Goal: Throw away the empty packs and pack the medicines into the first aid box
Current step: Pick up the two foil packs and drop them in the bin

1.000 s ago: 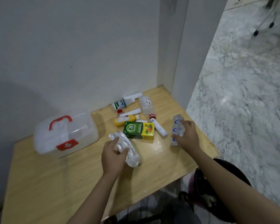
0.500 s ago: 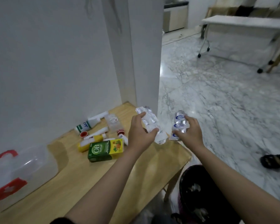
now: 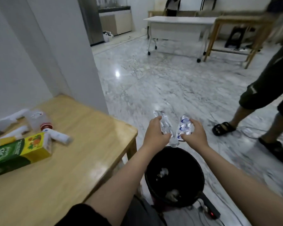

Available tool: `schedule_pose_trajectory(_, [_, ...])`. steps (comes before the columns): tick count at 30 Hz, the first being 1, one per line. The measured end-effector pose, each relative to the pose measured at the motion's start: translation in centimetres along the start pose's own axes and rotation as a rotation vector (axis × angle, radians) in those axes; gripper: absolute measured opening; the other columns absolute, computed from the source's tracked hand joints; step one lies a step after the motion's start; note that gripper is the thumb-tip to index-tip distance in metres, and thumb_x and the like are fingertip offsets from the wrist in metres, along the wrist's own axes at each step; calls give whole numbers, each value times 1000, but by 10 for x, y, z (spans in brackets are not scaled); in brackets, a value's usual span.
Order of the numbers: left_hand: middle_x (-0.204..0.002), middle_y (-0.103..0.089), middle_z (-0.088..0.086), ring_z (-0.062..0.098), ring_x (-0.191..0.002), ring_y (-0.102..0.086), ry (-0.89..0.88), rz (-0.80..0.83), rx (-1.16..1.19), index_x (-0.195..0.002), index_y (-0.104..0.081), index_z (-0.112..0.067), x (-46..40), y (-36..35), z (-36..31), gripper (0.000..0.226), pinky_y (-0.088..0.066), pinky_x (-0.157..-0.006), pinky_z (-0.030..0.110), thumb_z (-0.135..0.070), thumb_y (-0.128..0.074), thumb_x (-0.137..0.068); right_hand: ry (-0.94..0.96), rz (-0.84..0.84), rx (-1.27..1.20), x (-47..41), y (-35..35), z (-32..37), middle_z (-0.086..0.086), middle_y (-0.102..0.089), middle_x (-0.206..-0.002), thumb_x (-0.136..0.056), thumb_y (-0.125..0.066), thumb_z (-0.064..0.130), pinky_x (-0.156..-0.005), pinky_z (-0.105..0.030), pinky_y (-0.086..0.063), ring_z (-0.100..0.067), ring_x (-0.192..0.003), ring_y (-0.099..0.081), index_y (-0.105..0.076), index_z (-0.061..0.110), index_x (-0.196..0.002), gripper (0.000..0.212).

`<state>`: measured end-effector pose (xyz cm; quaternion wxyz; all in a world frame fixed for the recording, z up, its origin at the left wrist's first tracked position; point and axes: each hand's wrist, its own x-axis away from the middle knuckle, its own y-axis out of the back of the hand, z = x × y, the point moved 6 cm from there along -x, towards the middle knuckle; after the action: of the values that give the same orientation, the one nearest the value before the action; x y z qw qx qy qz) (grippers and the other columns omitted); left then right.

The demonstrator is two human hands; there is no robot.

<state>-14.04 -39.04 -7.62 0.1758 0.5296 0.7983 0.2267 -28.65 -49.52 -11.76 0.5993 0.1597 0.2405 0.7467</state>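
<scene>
Now two blister packs are held out past the table (image 3: 95, 128) edge, just above and beyond the far rim of the black bin (image 3: 175, 175). The left hand (image 3: 155, 132) is closed around a clear crinkled pack (image 3: 166, 123), its long axis pointing away and slightly left. The right hand (image 3: 194, 133) is pinched on a silver pack with blue print (image 3: 185, 126), held nearly upright. Both packs look flat, light and probably emptied. The bin opening lies directly below and nearer to the body, so only a small pull back seems needed before release.
</scene>
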Motion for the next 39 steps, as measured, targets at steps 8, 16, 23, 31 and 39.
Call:
schedule_pose_trajectory(8, [-147,-35,9,24,-132,-39,194,175,-121,-144,-29,-12,24,-102,94,76,-35,-99,26,-23,-69,-80,-160,182,86,38,-14,-120,-11,-48,-126,-64,-66,7,-82,-25,-36,-27,-113,-52,-50,11,-125,63])
schedule_pose_trajectory(16, [-145,-39,9,25,-112,-57,320,296,-178,-144,-30,-14,27,-165,179,74,-44,-91,28,-20,-68,-81,-237,375,149,55,-61,-198,-11,-36,-143,-74,-62,1,-88,-31,-41,-32,-123,-47,-42,7,-132,62])
schedule_pose_trajectory(23, [-154,-20,11,32,-132,-40,505,403,-209,-149,-11,-15,36,-189,223,84,-40,-105,44,-28,-65,-85,-328,475,225,56,-79,-238,-5,2,-161,-82,-67,12,-96,-31,-40,-24,-144,-21,-15,16,-149,85])
schedule_pose_trajectory(31, [-153,-21,10,28,-136,-35,387,305,-208,-149,-11,-16,32,-162,186,81,-38,-107,43,-34,-60,-87,-216,400,225,48,-76,-206,-8,-13,-159,-84,-65,20,-109,-32,-30,-20,-146,-15,-23,13,-147,76])
schedule_pose_trajectory(39, [-155,-17,5,23,-138,-31,98,92,-184,-149,-11,-22,21,-71,62,76,-36,-108,41,-36,-56,-89,49,254,195,32,-34,-77,-8,-33,-152,-84,-63,27,-114,-39,-28,-26,-141,-30,-28,12,-145,72])
